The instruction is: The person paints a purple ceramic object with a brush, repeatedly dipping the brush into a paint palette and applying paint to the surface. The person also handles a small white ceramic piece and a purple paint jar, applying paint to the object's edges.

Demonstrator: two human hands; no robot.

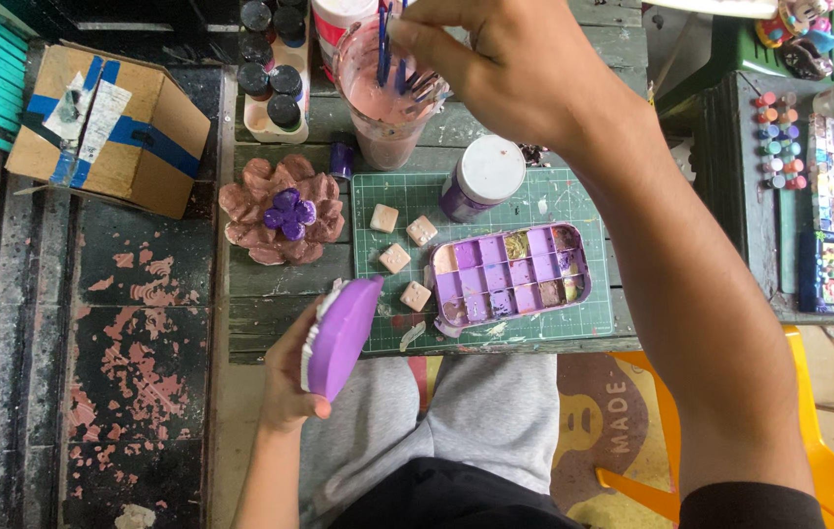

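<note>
Closest to the lens, the right hand (510,59) reaches forward over the surface (289,294), its grip pinched shut around the blue handle of a paintbrush (383,44) that stands in a clear plastic cup (384,108) of pinkish water together with other brushes. Lower, above grey-trousered knees, the left hand (289,377) has its grip curled closed on a purple-painted plaster piece (341,333), held on edge just off the near rim of the surface, thumb below and fingers behind. On the green cutting mat (495,196) lie four small beige square tiles (397,257) and a purple paint palette tray (510,274) with many wells. Beyond them stand a purple paint jar with a white lid (480,176) and, to the left, a brown flower-shaped casting with a purple centre (283,211). Farther left, a cardboard box with blue tape (108,122) rests on the dark flaking floor.
</note>
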